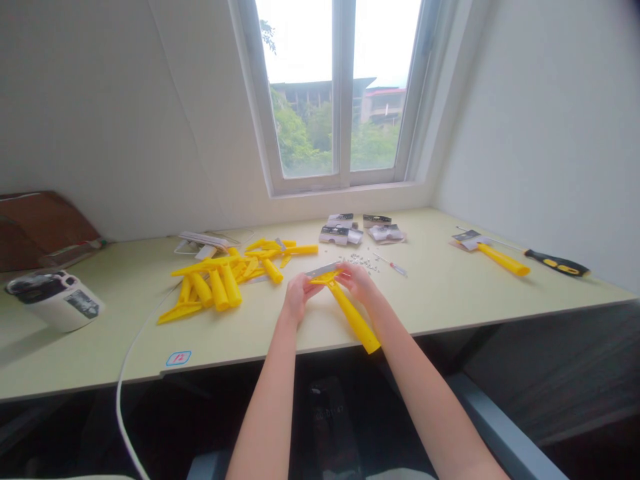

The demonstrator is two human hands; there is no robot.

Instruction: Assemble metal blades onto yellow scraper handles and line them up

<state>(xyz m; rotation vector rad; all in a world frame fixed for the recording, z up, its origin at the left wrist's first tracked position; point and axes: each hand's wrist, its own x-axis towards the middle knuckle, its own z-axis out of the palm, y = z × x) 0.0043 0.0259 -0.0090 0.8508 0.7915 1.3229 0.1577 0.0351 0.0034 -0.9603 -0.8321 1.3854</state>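
A yellow scraper handle (356, 319) points down and to the right, its lower end reaching past the table's front edge. Across its wide head lies a grey metal blade (323, 271). My left hand (298, 293) pinches the left end of the head and blade. The right end is held by my right hand (356, 281), fingers closed round it. Just behind my hands, small metal screws (361, 261) are scattered on the table, with a small screwdriver (391, 265) beside them. To the left lies a pile of yellow handles and heads (220, 283).
Packets of blades (340, 230) lie below the window. At the right are a yellow-handled scraper (503, 259) and a long black screwdriver (557, 262). A white container (63, 307) stands at the left, and a white cable (123, 380) hangs over the table edge.
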